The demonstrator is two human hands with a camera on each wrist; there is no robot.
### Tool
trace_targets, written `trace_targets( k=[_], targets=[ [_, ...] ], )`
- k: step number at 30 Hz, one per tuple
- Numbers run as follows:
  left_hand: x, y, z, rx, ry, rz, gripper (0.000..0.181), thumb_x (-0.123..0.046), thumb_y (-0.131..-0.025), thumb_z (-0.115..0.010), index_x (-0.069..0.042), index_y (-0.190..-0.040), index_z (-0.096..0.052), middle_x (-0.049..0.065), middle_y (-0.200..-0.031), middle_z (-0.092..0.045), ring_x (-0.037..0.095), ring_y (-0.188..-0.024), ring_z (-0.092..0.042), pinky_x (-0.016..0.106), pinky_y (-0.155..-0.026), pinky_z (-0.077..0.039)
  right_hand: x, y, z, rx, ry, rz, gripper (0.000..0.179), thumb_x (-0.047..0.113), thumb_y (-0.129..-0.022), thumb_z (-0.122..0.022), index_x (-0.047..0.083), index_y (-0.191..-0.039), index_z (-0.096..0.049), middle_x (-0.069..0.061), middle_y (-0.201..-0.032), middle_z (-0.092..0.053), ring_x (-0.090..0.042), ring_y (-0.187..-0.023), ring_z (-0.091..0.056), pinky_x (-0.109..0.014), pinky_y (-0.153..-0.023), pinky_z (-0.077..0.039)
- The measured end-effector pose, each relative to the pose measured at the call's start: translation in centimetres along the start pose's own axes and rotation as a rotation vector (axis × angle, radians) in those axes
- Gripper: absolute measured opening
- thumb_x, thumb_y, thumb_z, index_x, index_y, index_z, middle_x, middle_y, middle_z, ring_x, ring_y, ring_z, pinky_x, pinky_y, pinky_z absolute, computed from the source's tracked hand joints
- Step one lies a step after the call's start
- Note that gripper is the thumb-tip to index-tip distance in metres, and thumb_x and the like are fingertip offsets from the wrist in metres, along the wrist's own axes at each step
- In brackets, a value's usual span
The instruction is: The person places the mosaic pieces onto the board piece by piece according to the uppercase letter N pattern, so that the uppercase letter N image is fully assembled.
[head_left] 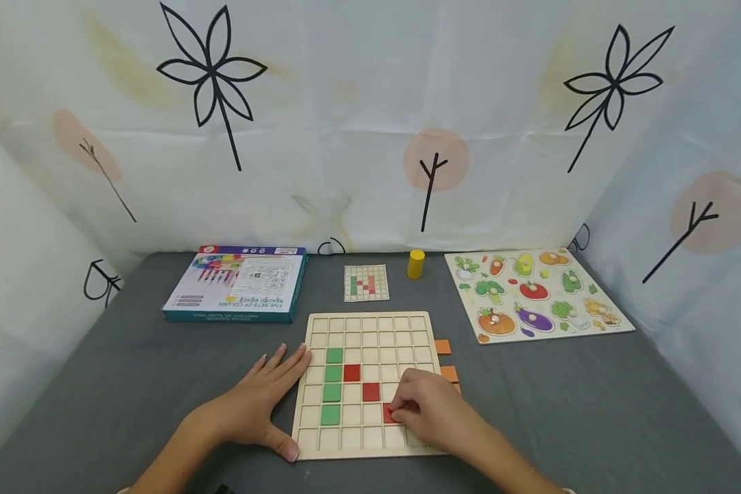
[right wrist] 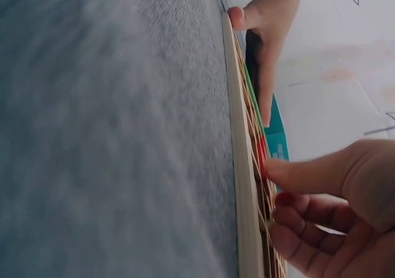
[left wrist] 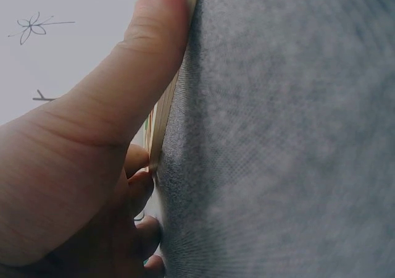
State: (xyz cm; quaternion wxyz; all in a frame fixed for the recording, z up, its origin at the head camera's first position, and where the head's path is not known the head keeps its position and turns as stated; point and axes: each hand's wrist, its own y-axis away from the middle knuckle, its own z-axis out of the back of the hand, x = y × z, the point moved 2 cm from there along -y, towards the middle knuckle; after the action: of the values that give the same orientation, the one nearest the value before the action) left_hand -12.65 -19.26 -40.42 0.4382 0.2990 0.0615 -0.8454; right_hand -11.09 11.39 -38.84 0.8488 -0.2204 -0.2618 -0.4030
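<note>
A wooden grid board (head_left: 361, 442) lies flat on the dark grey cloth. My left hand (head_left: 247, 401) is spread along its left side, thumb at the near corner and fingertips at the left edge. Over the lower right cells, my right hand (head_left: 435, 412) pinches a red square tile (head_left: 388, 414) between thumb and curled fingers, low at its cell; the fingers hide part of it. Two more red tiles (head_left: 371, 392) step up diagonally to the left. Green tiles (head_left: 331, 392) stand in one column. In the right wrist view, the thumb (right wrist: 281, 170) is right at the board.
Orange tiles (head_left: 443, 347) lie beside the board's right edge. Behind it are a small pattern card (head_left: 366, 283) and a yellow cylinder (head_left: 416, 264). A teal-edged box (head_left: 237, 285) sits back left, a vegetable puzzle board (head_left: 537, 295) back right. A printed curtain (head_left: 346, 103) hangs behind.
</note>
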Motion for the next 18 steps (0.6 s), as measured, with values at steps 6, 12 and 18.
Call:
trace_targets(
  k=[6, 12, 18],
  targets=[
    [-0.1, 0.0, 0.1, 0.019, -0.01, 0.025, 0.136, -0.072, -0.06, -0.081, -0.011, -0.162, -0.015, 0.008, -0.167, -0.008, 0.041, -0.151, 0.0, 0.066, -0.114, -0.003, -1.3, 1.0, 1.8, -0.061, 0.001, -0.018, 0.017, 0.0, -0.082, -0.078, 0.017, -0.081, -0.075, 0.016, -0.079, -0.057, 0.0, -0.071, -0.051, -0.022, -0.062, -0.047],
    [-0.7, 0.1, 0.6, 0.025, -0.021, 0.017, 0.136, -0.069, -0.061, -0.083, -0.007, -0.162, -0.015, 0.012, -0.167, -0.01, 0.046, -0.149, -0.002, 0.069, -0.113, -0.005, -3.7, 2.8, 5.0, -0.069, 0.167, -0.165, 0.014, 0.009, -0.081, -0.083, 0.017, -0.082, -0.071, 0.014, -0.077, -0.053, -0.002, -0.068, -0.048, -0.025, -0.06, -0.043],
    [-0.4, 0.1, 0.3, 0.012, 0.007, -0.002, 0.134, -0.069, -0.061, -0.083, -0.008, -0.161, -0.017, 0.014, -0.166, -0.012, 0.048, -0.149, -0.001, 0.07, -0.112, -0.003, -5.1, 4.0, 6.2, 0.04, 0.143, -0.207, 0.024, 0.018, -0.077, -0.088, 0.02, -0.079, -0.064, 0.012, -0.076, -0.052, -0.003, -0.066, -0.048, -0.026, -0.058, -0.042]
  ],
)
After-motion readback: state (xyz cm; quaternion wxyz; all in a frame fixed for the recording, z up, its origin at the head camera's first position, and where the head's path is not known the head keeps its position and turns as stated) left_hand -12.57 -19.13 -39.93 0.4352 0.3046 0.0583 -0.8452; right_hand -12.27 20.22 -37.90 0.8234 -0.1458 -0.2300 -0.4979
